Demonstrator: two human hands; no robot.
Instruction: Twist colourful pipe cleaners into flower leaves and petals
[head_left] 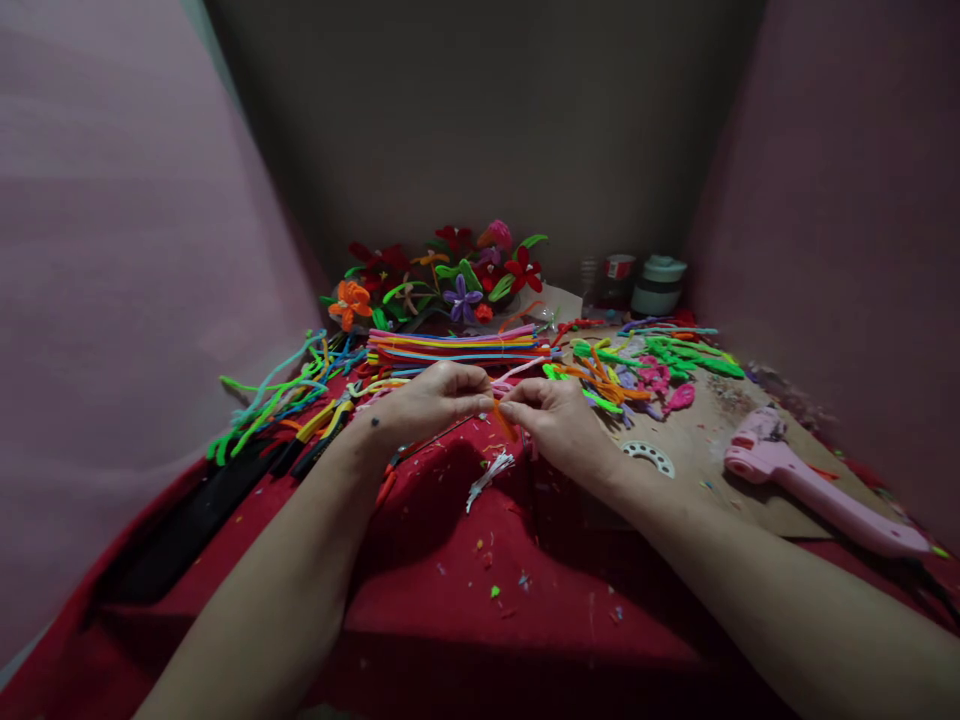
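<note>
Both hands meet over the middle of the red cloth, pinching an orange pipe cleaner (505, 424) between them. My left hand (442, 400) closes thumb and fingers on its upper end. My right hand (551, 415) grips it from the other side with thumb and forefinger. Part of the orange piece hangs down below the fingertips; the rest is hidden by the fingers. Just beneath lies a small bunch of white stamens or cut strips (489, 480). Behind the hands rests a bundle of straight coloured pipe cleaners (457, 346).
Pipe-cleaner flowers (461, 290) stand at the back. A pink glue gun (817, 490) lies on a brown board (720, 510) at right, near a white ring with holes (649, 458). Yellow-handled pliers (319, 425) and loose green stems (262, 400) lie at left. A lidded jar (658, 288) stands behind.
</note>
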